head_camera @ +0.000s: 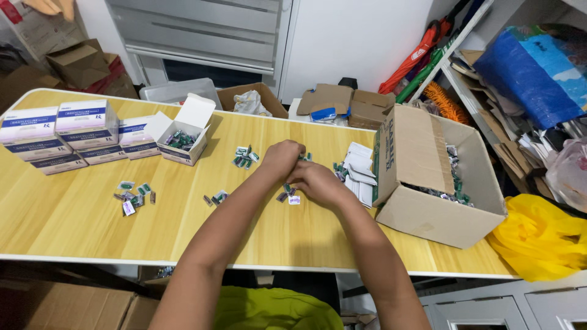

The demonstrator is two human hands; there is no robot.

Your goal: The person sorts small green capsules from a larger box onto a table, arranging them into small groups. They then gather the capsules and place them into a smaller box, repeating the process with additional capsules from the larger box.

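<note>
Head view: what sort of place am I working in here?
Probably a storeroom or back room used for packing small goods. Both hands sort little vials on a wooden folding table, beside stacked white cartons, a brown cardboard box of more vials, and cluttered shelving.

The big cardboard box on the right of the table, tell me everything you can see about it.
The cardboard box is plain brown corrugated card, open at the top, one long flap standing up on its left side. It sits at the right end of the wooden table, turned slightly askew. Inside lies a heap of small green and silver packets. Neither hand touches it.
</note>
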